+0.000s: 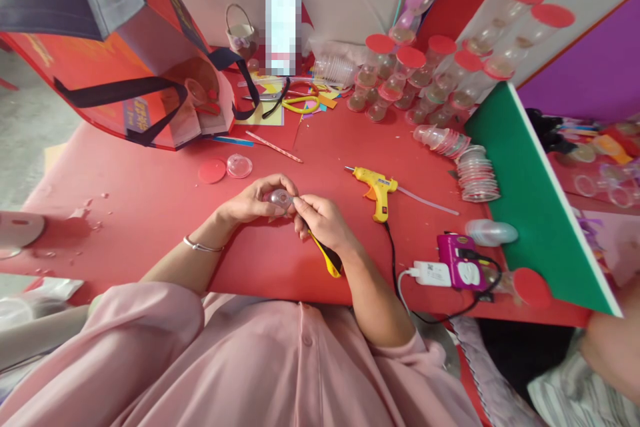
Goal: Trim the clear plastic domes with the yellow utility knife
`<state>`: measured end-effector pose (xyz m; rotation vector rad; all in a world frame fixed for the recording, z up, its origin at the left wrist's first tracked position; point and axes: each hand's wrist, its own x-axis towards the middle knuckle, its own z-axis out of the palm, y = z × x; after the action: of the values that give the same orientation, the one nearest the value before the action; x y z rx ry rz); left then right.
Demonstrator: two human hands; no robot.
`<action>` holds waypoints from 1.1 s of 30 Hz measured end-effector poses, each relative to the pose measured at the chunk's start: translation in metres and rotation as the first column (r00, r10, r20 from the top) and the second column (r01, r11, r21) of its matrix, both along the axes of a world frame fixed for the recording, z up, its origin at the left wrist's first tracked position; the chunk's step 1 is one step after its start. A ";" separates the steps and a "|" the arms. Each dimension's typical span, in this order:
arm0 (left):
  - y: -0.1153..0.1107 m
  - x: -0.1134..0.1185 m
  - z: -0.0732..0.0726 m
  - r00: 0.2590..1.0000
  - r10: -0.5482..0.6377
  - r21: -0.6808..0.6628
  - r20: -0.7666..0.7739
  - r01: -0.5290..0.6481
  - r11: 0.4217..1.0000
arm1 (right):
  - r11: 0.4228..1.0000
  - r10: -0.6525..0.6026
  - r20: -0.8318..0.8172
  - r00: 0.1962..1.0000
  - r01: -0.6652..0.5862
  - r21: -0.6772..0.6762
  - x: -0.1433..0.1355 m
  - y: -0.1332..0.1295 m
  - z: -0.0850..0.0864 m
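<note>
Craft work, fiddly stuff from where I'm standing: the left hand (250, 201) has its fingers curled snugly round a small clear plastic cup (281, 198), while the right hand (324, 221) is wrapped firmly round what looks like a yellow-and-black cutter (326, 255), thumb tip right by the cup. Both are over the near part of the red surface (320, 147), in front of the pink shirt (300, 373), with the yellow glue gun (377, 190) lying apart off to the right. Blade's hidden by the fingers, so can't tell if it's actually biting the plastic. To do this bit well imo: brace the cup from the sides without squashing it, since thin plastic like that probably dents and skids, go with short light strokes, turn the cup rather than the wrist, and park the left fingertips out of the blade's line. As for pointing, the cutter's long axis runs on a slant, butt end down and right toward the shirt, front end up and left at the cup. Cup's own axis I can't really call, but a rounded face seems to look upward
</note>
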<state>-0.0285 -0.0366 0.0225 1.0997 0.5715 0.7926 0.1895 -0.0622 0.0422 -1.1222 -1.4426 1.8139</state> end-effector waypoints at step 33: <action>0.002 -0.002 -0.003 1.000 -0.004 0.064 -0.004 0.005 0.998 | 0.999 0.029 0.003 1.000 -0.030 0.029 0.000 -0.002 -0.003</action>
<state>-0.0305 -0.0347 0.0200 1.1611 0.5498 0.8096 0.1890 -0.0640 0.0393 -1.0949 -1.4898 1.8064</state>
